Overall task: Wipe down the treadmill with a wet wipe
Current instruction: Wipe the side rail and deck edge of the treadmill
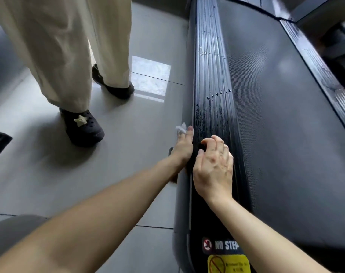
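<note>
The treadmill has a ribbed black side rail [215, 79] left of its grey belt [286, 115]; the rail shows wet streaks and droplets. My left hand [182, 148] lies along the rail's outer left edge with straight fingers. It presses a white wet wipe [180, 129] against that edge, and the wipe sticks out past the fingertips. My right hand [214, 166] rests on top of the rail just beside the left, fingers loosely curled, with nothing seen in it.
Another person in cream trousers and dark clogs [83, 127] stands on the grey tiled floor [138, 134] left of the treadmill. A "NO STEP" label [224, 245] and a yellow warning sticker [228, 264] mark the rail's near end. The far rail [321, 75] runs along the belt's right side.
</note>
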Demonstrator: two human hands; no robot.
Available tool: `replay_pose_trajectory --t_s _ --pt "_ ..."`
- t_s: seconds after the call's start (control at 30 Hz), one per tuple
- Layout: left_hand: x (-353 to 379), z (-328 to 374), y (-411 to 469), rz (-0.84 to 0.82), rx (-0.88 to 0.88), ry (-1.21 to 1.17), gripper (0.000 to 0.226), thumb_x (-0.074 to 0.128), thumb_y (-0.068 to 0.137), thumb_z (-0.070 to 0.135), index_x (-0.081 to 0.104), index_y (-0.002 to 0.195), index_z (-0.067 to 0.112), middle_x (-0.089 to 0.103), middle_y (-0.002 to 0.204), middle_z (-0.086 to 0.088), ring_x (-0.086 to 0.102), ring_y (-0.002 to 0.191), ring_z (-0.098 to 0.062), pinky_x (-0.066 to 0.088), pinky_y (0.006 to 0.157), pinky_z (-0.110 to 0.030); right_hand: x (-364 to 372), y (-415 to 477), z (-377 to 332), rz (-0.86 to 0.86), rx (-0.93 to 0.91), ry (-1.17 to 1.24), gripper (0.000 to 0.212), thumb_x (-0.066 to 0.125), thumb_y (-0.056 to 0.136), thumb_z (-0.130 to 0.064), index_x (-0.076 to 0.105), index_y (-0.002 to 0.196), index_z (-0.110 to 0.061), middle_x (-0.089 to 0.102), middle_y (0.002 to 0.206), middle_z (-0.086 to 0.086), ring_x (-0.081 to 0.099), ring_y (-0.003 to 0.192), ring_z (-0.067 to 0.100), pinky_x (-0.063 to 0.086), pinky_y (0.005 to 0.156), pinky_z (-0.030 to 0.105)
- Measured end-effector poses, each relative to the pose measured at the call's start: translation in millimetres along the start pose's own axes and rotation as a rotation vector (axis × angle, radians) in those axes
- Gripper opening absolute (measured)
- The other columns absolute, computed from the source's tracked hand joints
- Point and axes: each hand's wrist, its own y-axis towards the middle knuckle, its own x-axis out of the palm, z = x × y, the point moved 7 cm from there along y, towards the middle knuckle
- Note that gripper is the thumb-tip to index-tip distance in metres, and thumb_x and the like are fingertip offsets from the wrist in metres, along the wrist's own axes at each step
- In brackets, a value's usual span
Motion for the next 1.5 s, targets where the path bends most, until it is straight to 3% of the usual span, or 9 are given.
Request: replay_pose_trajectory --t_s 0.07,0.2,0.3,0.43,0.73,0.97,1.27,1.4,1.5 --pt "-6 -28 -18 0.062 -0.137 0.095 0.053 0.028 0.109 0.055 0.040 0.152 0.028 0.045 0.152 0.000 0.044 0.141 -0.016 0.024 0.122 -0.036 0 0 2 0.006 0.004 0.002 0.028 0.045 0.097 -0.025 0.056 0.121 -0.017 0.052 0.141 0.007 0.047 0.130 0.028 0.038 0.111 0.048" --pt "-17 -73 -87 -0.206 -0.352 0.236 0.063 0.025 0.105 0.065 0.050 0.146 0.025 0.048 0.151 0.000 0.048 0.137 -0.015 0.032 0.119 -0.037 1 -1 3 0.010 -0.006 -0.016 0.028 0.044 0.096 -0.026 0.056 0.119 -0.017 0.053 0.139 0.008 0.049 0.128 0.029 0.039 0.109 0.048" --pt "-14 -30 -92 -0.230 -0.339 0.248 0.057 0.027 0.108 0.057 0.065 0.100 0.015 0.063 0.106 -0.010 0.054 0.083 -0.014 0.043 0.071 -0.025 -1 -2 1 0.003 -0.010 -0.011 0.026 0.046 0.096 -0.025 0.055 0.119 -0.018 0.052 0.139 0.009 0.049 0.129 0.029 0.038 0.110 0.049" --pt "17 45 -52 -0.026 0.078 0.376 0.052 0.029 0.112 0.042 0.029 0.158 0.018 0.026 0.165 -0.004 0.027 0.151 -0.019 0.020 0.124 -0.037 0 0 7 -0.006 0.025 0.130 0.027 0.053 0.099 -0.020 0.053 0.125 -0.014 0.056 0.137 0.007 0.051 0.129 0.027 0.037 0.111 0.044" --pt "2 2 -147 -0.126 0.362 0.990 0.065 0.024 0.102 0.049 0.028 0.160 0.019 0.026 0.166 -0.013 0.030 0.148 -0.029 0.022 0.120 -0.034 -18 -1 26 0.048 0.337 0.687 0.033 0.038 0.105 -0.016 0.058 0.129 -0.004 0.064 0.130 0.016 0.059 0.119 0.033 0.038 0.097 0.031" --pt "18 32 -116 -0.075 0.332 1.370 0.065 0.030 0.109 0.048 0.011 0.165 0.023 -0.008 0.172 -0.011 0.000 0.159 -0.026 0.002 0.126 -0.039 -38 8 44 -0.316 -0.027 0.283 0.042 0.040 0.101 -0.014 0.052 0.141 -0.013 0.057 0.145 0.009 0.054 0.130 0.032 0.041 0.105 0.038" --pt "8 13 -108 -0.006 0.038 0.711 0.072 0.045 0.088 0.049 0.029 0.155 0.029 0.046 0.151 -0.001 0.041 0.142 -0.023 0.027 0.122 -0.043 -9 -11 36 -0.164 -0.252 0.079 0.045 0.041 0.081 -0.014 0.070 0.112 0.000 0.068 0.126 0.021 0.068 0.115 0.035 0.053 0.100 0.046" --pt "-4 -18 -155 -0.021 -0.210 0.487 0.044 0.068 0.066 0.046 0.071 0.101 0.019 0.074 0.096 -0.001 0.067 0.090 -0.020 0.052 0.098 -0.042 -7 -12 34 -0.164 -0.245 0.086 0.044 0.067 0.075 -0.005 0.068 0.119 0.001 0.065 0.132 0.021 0.063 0.122 0.036 0.048 0.107 0.047" --pt "15 30 -157 0.040 -0.236 0.470 0.024 0.063 0.066 0.042 0.062 0.055 0.021 0.059 0.057 0.002 0.051 0.058 -0.017 0.039 0.067 -0.032 -7 -14 31 -0.188 -0.237 0.082 0.040 0.058 0.079 -0.010 0.068 0.117 0.000 0.066 0.131 0.021 0.063 0.123 0.035 0.049 0.107 0.047"
